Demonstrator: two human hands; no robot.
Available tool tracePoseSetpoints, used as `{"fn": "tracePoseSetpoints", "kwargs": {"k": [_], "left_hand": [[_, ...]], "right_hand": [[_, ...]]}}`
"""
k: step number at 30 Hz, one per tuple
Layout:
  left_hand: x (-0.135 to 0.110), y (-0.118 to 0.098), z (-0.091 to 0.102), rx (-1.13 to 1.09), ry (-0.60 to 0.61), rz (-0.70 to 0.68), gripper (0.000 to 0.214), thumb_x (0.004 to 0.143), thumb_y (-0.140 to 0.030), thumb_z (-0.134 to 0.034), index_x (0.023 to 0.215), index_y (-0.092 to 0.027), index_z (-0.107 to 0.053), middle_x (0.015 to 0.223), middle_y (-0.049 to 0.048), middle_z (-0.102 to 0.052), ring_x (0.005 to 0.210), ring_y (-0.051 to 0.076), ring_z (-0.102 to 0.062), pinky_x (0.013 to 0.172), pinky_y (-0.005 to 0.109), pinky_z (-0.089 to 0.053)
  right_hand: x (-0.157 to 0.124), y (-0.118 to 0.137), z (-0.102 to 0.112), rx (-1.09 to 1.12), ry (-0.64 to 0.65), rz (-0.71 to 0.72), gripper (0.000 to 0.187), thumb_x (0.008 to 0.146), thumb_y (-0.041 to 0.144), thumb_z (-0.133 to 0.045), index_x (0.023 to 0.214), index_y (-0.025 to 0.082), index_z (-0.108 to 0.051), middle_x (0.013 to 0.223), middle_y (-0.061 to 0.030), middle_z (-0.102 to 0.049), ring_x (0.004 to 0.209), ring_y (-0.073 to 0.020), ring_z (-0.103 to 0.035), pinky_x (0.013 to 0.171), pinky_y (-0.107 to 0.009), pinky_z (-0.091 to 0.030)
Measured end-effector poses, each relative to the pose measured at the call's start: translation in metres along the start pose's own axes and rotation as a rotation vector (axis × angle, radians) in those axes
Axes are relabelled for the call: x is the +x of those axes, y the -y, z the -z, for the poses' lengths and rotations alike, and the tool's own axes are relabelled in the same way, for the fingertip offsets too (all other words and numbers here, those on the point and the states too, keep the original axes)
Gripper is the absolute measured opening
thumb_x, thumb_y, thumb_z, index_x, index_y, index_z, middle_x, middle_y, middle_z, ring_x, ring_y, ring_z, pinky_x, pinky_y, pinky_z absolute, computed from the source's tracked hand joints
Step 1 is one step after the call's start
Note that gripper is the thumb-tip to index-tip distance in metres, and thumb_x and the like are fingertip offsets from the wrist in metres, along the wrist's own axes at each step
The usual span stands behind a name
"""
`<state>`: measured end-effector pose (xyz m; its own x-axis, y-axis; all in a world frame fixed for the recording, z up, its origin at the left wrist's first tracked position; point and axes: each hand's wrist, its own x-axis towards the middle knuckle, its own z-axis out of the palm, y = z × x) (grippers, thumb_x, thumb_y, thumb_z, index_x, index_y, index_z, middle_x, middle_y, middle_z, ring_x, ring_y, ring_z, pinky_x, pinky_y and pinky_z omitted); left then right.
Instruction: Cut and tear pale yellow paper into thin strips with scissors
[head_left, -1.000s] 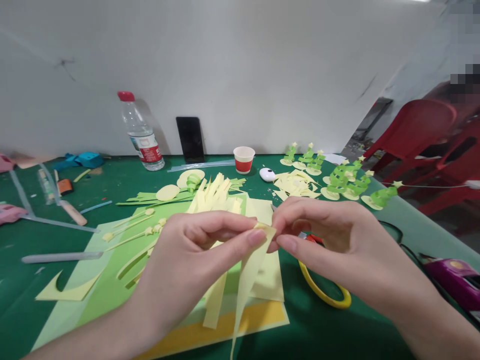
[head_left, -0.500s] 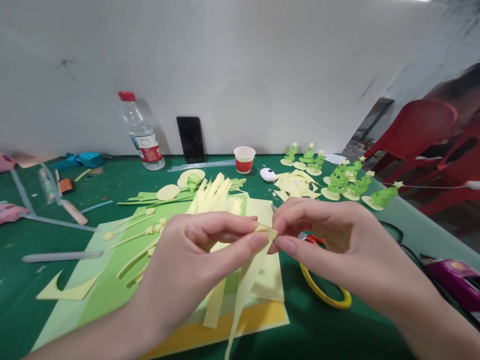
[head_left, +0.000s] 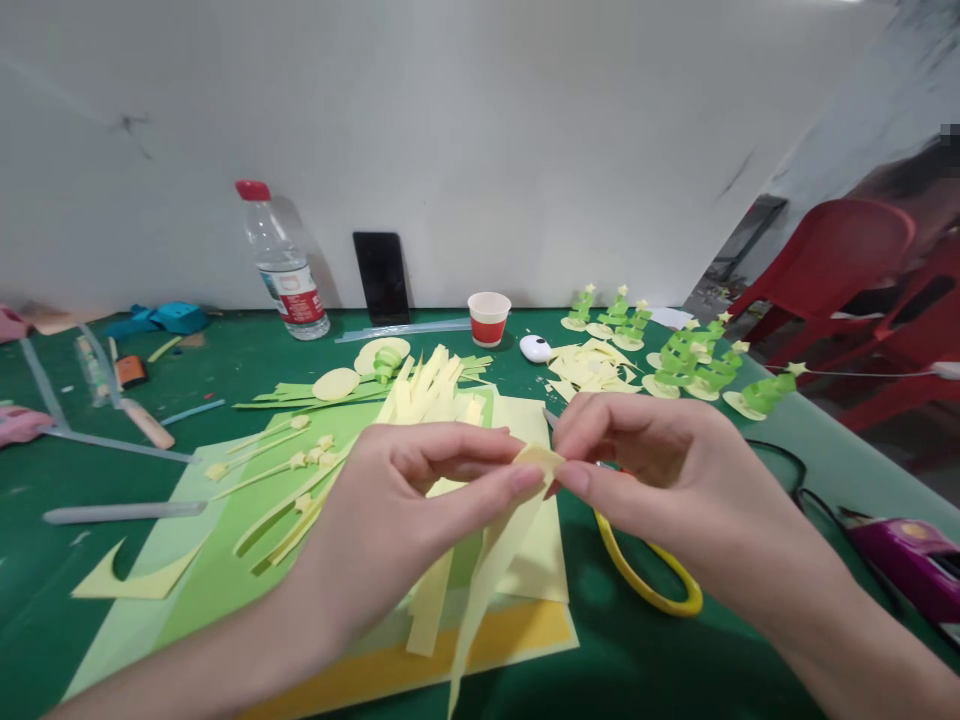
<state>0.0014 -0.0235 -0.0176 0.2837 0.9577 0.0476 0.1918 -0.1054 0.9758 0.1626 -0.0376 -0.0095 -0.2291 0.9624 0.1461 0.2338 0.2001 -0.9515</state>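
My left hand (head_left: 409, 510) and my right hand (head_left: 660, 470) meet in the middle, both pinching the top end of a pale yellow paper strip (head_left: 487, 580). The strip hangs down from my fingertips towards the near edge. Its top end looks folded between my thumbs and forefingers. Below my hands lie sheets of light green paper (head_left: 217, 560) and yellow paper (head_left: 532, 560), with several cut yellow strips (head_left: 431, 385) fanned out behind them. Yellow-handled scissors (head_left: 649, 575) rest on the green table under my right hand.
Several finished green paper trees (head_left: 694, 360) stand at the back right. A water bottle (head_left: 281, 265), a black phone (head_left: 381, 278), a small red cup (head_left: 488, 318) and a white tape dispenser (head_left: 534, 348) sit along the wall. A purple glue gun (head_left: 907, 555) lies right; red chairs (head_left: 832, 260) beyond.
Both hands have shifted slightly up and right with the strip, still pinching its top end. Nothing on the table has moved.
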Motion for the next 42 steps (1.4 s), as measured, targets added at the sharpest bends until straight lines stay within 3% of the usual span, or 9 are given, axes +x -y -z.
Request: {"fn": "tracePoseSetpoints", "kwargs": {"k": [7,11,14,17,22,26,32,38,42], "left_hand": [[0.003,0.004,0.000,0.083,0.105,-0.038,0.012,0.072,-0.026,-0.061,0.064,-0.025,-0.069,0.062,-0.0060,-0.069,0.060,0.012,-0.058,0.053,0.017,-0.042],[0.006,0.003,0.001,0.053,0.137,0.043,0.016,0.073,-0.029,-0.059,0.061,-0.022,-0.067,0.059,-0.0052,-0.069,0.049,0.010,-0.050,0.043,0.018,-0.035],[0.011,0.004,0.004,0.048,0.180,0.098,0.017,0.073,-0.031,-0.060,0.061,-0.020,-0.066,0.058,-0.0030,-0.068,0.052,0.012,-0.053,0.049,0.020,-0.038],[0.016,0.007,0.006,-0.034,0.278,0.162,0.016,0.072,-0.030,-0.060,0.062,-0.018,-0.065,0.057,-0.0012,-0.068,0.058,0.014,-0.058,0.059,0.023,-0.042],[0.019,0.009,0.007,0.037,0.442,0.247,0.021,0.072,-0.034,-0.058,0.061,-0.017,-0.064,0.054,-0.0014,-0.066,0.045,0.008,-0.041,0.044,0.020,-0.028],[0.018,0.008,0.007,0.159,0.514,0.290,0.023,0.071,-0.036,-0.055,0.063,-0.016,-0.064,0.053,-0.0008,-0.062,0.044,0.008,-0.034,0.043,0.021,-0.024],[0.017,0.009,0.003,0.359,0.592,0.328,0.022,0.069,-0.029,-0.051,0.058,-0.015,-0.063,0.047,-0.0037,-0.045,0.042,0.007,-0.028,0.039,0.020,-0.018],[0.015,0.008,0.000,0.347,0.657,0.343,0.026,0.072,-0.033,-0.049,0.065,-0.014,-0.066,0.047,-0.0032,-0.047,0.042,0.007,-0.021,0.038,0.021,-0.015],[0.014,0.006,0.002,0.291,0.665,0.351,0.023,0.072,-0.028,-0.049,0.062,-0.014,-0.064,0.051,-0.0019,-0.055,0.041,0.006,-0.022,0.038,0.021,-0.017]], "right_hand": [[0.007,-0.005,0.003,0.080,-0.027,-0.037,0.012,0.068,0.013,-0.056,0.058,0.018,-0.054,0.057,0.0053,-0.056,0.055,-0.0061,-0.054,0.052,-0.015,-0.043],[0.011,-0.009,0.005,0.103,-0.013,-0.098,0.009,0.067,0.014,-0.053,0.059,0.017,-0.052,0.056,0.0049,-0.053,0.051,-0.0060,-0.051,0.047,-0.016,-0.040],[0.015,-0.010,0.006,0.002,0.014,-0.080,0.007,0.066,0.014,-0.051,0.059,0.016,-0.051,0.056,0.0050,-0.050,0.049,-0.0052,-0.044,0.043,-0.015,-0.035],[0.017,-0.009,0.006,-0.139,0.127,-0.042,0.006,0.068,0.014,-0.049,0.063,0.017,-0.052,0.063,0.0037,-0.052,0.058,-0.0072,-0.047,0.048,-0.017,-0.038],[0.017,-0.011,0.003,-0.285,0.222,-0.049,0.008,0.064,0.011,-0.050,0.061,0.017,-0.054,0.064,0.0038,-0.055,0.062,-0.0082,-0.048,0.055,-0.018,-0.041],[0.014,-0.014,0.002,-0.353,0.267,-0.068,0.005,0.060,0.013,-0.052,0.059,0.017,-0.055,0.061,0.0045,-0.056,0.059,-0.0078,-0.048,0.053,-0.017,-0.039],[0.014,-0.018,0.001,-0.426,0.340,-0.221,0.005,0.058,0.018,-0.052,0.056,0.016,-0.057,0.051,0.0040,-0.051,0.048,-0.0071,-0.042,0.040,-0.017,-0.030],[0.011,-0.015,0.008,-0.312,0.463,-0.412,0.006,0.058,0.016,-0.050,0.057,0.016,-0.056,0.047,0.0040,-0.053,0.049,-0.0101,-0.055,0.043,-0.016,-0.038],[0.010,-0.014,0.017,-0.481,0.401,-0.363,0.012,0.059,0.012,-0.047,0.056,0.016,-0.058,0.047,0.0019,-0.056,0.047,-0.0109,-0.054,0.042,-0.018,-0.037]]}}
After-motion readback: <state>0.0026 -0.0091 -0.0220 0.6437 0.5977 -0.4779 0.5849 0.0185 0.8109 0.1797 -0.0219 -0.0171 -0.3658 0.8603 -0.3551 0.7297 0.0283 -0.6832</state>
